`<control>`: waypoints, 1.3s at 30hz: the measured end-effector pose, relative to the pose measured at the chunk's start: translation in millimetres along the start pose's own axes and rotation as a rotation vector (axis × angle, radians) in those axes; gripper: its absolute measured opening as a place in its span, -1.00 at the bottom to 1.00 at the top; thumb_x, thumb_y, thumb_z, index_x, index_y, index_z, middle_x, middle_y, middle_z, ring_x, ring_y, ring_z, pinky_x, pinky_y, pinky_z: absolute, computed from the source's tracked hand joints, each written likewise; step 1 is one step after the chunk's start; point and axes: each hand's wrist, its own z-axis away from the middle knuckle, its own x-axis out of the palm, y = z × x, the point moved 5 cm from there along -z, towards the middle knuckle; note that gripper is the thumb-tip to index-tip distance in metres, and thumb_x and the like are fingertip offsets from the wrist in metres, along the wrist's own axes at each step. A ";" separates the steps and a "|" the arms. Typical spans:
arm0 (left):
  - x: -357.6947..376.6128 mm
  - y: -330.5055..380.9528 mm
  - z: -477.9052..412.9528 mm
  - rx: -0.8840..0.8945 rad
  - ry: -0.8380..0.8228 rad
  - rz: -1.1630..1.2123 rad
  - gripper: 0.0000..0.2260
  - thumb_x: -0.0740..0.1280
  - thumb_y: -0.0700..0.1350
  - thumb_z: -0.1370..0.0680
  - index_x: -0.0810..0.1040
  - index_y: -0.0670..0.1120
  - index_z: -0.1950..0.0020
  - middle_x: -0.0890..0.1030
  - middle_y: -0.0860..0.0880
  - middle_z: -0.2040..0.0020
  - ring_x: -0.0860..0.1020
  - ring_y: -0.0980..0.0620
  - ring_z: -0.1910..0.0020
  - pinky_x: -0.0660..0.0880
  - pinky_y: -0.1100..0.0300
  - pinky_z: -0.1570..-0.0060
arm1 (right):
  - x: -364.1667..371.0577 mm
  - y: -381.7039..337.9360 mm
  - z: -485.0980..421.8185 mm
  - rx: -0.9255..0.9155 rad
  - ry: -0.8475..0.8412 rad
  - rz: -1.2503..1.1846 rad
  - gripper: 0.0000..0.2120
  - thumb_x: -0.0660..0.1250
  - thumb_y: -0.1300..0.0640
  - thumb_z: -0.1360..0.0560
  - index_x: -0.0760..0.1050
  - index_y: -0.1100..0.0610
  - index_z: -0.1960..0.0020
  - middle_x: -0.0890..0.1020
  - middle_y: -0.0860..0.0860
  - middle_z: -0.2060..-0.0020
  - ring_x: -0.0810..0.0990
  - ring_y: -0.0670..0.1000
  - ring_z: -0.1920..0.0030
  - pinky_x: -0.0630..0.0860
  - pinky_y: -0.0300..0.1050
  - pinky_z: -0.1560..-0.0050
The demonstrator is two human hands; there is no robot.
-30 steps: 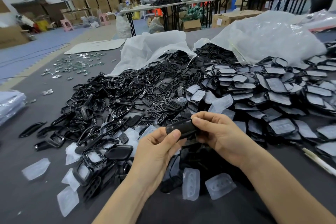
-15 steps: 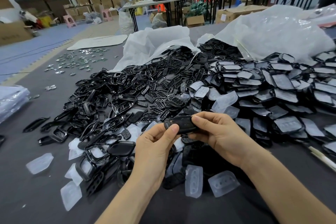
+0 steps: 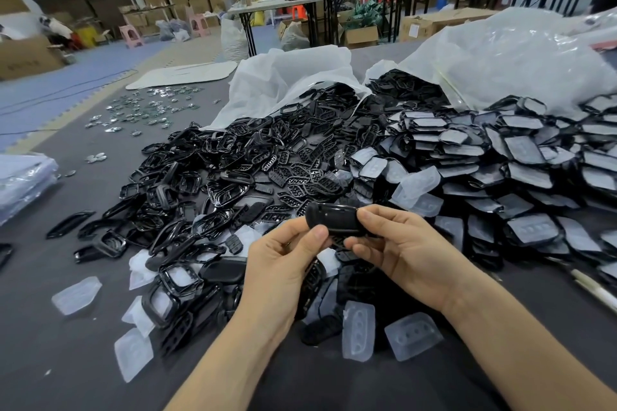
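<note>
Both my hands hold one black plastic key-fob shell [image 3: 335,217] just above the table. My left hand [image 3: 283,264] pinches its left end between thumb and fingers. My right hand [image 3: 400,250] grips its right end, with the thumb on top. Behind and around the hands lies a wide heap of black plastic frames and button grids [image 3: 240,173]. To the right is a stacked heap of black shells with translucent pads [image 3: 500,157]. Loose translucent rubber button pads [image 3: 359,335] lie on the dark table near me.
The dark grey table [image 3: 66,360] stretches left. Two open white plastic bags [image 3: 293,77] spill parts at the back. Small metal pieces [image 3: 147,110] are scattered far left. A clear bag stack [image 3: 23,180] sits at the left edge. A white pen-like stick [image 3: 591,289] lies right.
The shell has risen a little and turned between my fingers, showing more of its glossy face. Both hands kept their hold. My view has tilted slightly.
</note>
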 end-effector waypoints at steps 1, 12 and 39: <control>-0.1 0.0 0.0 0.001 0.001 -0.005 -0.85 0.44 -0.12 -0.31 0.71 -0.12 0.18 0.70 -0.08 0.16 0.65 0.09 0.15 0.54 0.33 0.10 | 0.2 0.6 0.2 0.007 0.007 -0.009 -0.79 0.36 0.20 -0.36 0.54 0.32 0.08 0.67 0.15 0.26 0.66 -0.02 0.35 0.57 -0.30 0.36; 7.6 -3.7 2.2 -0.102 -0.074 0.036 -0.87 0.32 -0.16 -0.43 0.67 -0.03 0.18 0.62 0.02 0.28 0.58 0.09 0.30 0.56 0.28 0.22 | 1.4 -6.2 2.2 -0.043 0.041 -0.071 -0.87 0.41 0.14 -0.30 0.69 0.19 0.25 0.69 0.12 0.18 0.68 0.01 0.24 0.59 -0.28 0.28; 8.9 -3.3 3.7 0.015 -0.074 -0.189 -0.76 0.28 -0.34 -0.56 0.63 -0.05 -0.05 0.70 -0.04 0.14 0.67 0.08 0.08 0.57 0.31 0.08 | -5.1 -22.7 4.1 -0.435 0.131 0.697 -0.74 0.46 0.36 -0.39 0.61 0.00 0.15 0.65 0.01 0.27 0.63 -0.06 0.26 0.59 -0.23 0.13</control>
